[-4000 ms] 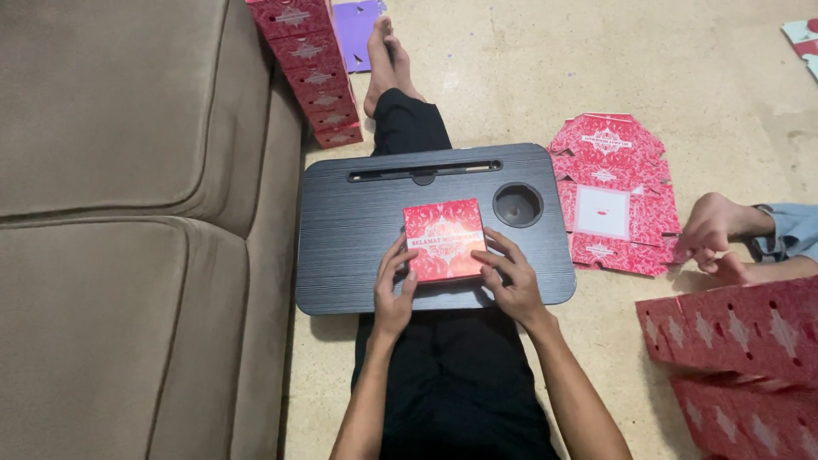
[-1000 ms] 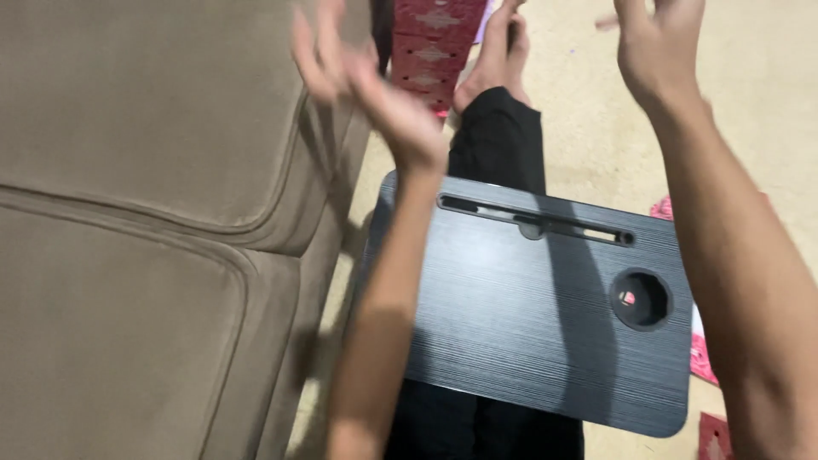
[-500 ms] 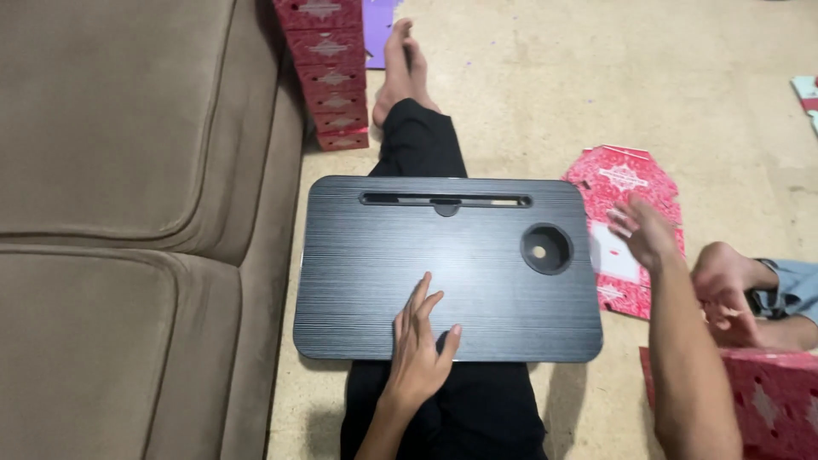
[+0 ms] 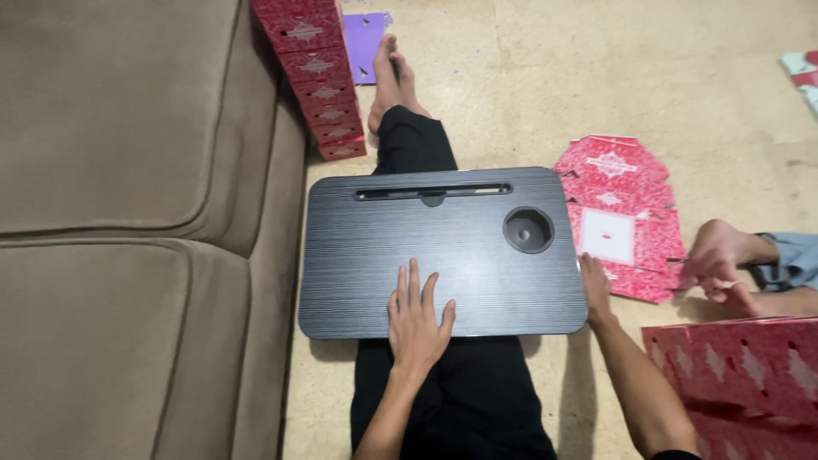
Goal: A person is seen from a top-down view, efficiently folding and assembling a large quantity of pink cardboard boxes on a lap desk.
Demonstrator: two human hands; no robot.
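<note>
My left hand (image 4: 417,315) lies flat, fingers apart, on the lap desk (image 4: 443,247). My right hand (image 4: 595,288), open and empty, reaches the flat red cartons (image 4: 622,217) just beyond it; best lift one by its near edge.

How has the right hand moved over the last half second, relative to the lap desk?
Yes. The right hand has come back from over the flat red cartons to the right edge of the lap desk.

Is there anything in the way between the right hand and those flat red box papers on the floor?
Nothing visible. The right hand sits at the right edge of the black lap desk, and the stack of flat red cartons lies on the floor right beside its fingertips. Whether they touch, I cannot tell. The left hand rests flat on the desk.
</note>
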